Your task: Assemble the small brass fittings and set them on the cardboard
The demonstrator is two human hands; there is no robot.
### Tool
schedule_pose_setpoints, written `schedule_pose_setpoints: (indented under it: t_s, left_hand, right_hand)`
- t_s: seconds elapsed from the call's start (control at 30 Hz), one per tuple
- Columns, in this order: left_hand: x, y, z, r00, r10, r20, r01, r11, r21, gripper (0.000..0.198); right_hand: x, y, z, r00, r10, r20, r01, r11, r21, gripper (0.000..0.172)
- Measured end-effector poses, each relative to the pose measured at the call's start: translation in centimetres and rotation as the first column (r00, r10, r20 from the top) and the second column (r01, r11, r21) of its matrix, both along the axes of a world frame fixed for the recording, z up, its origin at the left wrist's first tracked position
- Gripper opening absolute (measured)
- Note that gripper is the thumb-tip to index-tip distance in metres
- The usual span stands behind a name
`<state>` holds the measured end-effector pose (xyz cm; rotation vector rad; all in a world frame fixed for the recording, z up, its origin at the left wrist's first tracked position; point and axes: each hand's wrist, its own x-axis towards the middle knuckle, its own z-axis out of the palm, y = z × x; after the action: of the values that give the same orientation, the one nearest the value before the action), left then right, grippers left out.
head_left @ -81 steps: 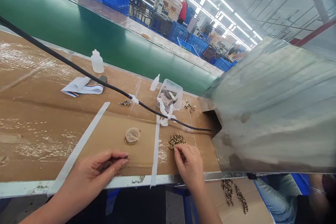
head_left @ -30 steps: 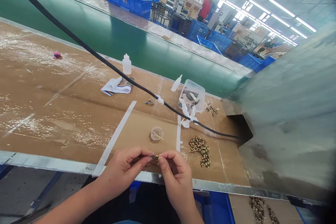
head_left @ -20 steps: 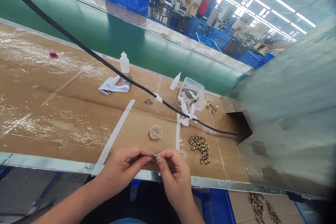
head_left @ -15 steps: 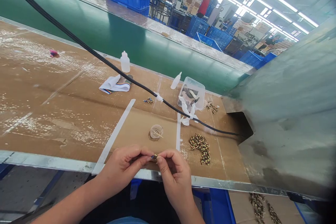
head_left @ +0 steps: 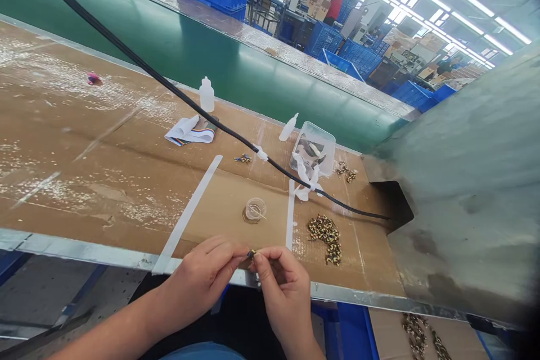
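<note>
I am pinching a tiny brass-coloured part (head_left: pixel 252 253) between the fingertips of both hands, and it is too small for me to make out its shape. It is sitting just above the metal edge of the workbench (head_left: pixel 84 250). My left hand (head_left: pixel 200 284) is narrowly closed on the part from its side, and my right hand (head_left: pixel 284 295) is curled in and narrowly closed on it from the other, so the two hands are nearly touching and neither is wide open.

Measuring from the part, a small round clear dish (head_left: pixel 255 210) is sitting just beyond it, between two strips of white tape (head_left: pixel 188 214). To its right, a heap of similar gold-and-dark parts (head_left: pixel 324 239) is lying on the cardboard. Farther beyond the part, a clear plastic tub (head_left: pixel 313 149) is holding scraps, with a white dropper bottle (head_left: pixel 288 127) lying beside it. Farther left of the tub, a rainbow ribbon cable (head_left: pixel 190 131) is resting under a taller bottle (head_left: pixel 206 94). A black cable (head_left: pixel 169 90) is running across the bench over all of this, and past the bench a green conveyor belt (head_left: pixel 189 34) is stretching away from the part.
</note>
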<state>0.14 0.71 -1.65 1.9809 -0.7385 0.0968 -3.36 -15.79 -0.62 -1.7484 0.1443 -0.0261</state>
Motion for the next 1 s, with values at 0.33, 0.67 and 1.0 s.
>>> schedule_pose_setpoints:
  t_s: [0.33,0.67,1.0]
  left_hand:
    - [0.06,0.13,-0.43,0.997,-0.06,-0.047,0.059,0.998,-0.017,0.019]
    - [0.3,0.11,-0.53,0.997,-0.07,-0.038,0.07,0.998,0.004,0.017]
    - [0.27,0.16,-0.13,0.996,-0.073,-0.056,0.073,0.997,0.006,0.018]
  right_hand:
    - [0.91,-0.66,0.73,0.988,0.11,-0.109,-0.091,0.982,0.167,0.021]
    - [0.78,-0.84,0.7,0.989,0.126,-0.079,-0.117,0.987,0.108,0.02]
    - [0.78,-0.89,0.59,0.989,0.133,-0.066,-0.125,0.987,0.105,0.02]
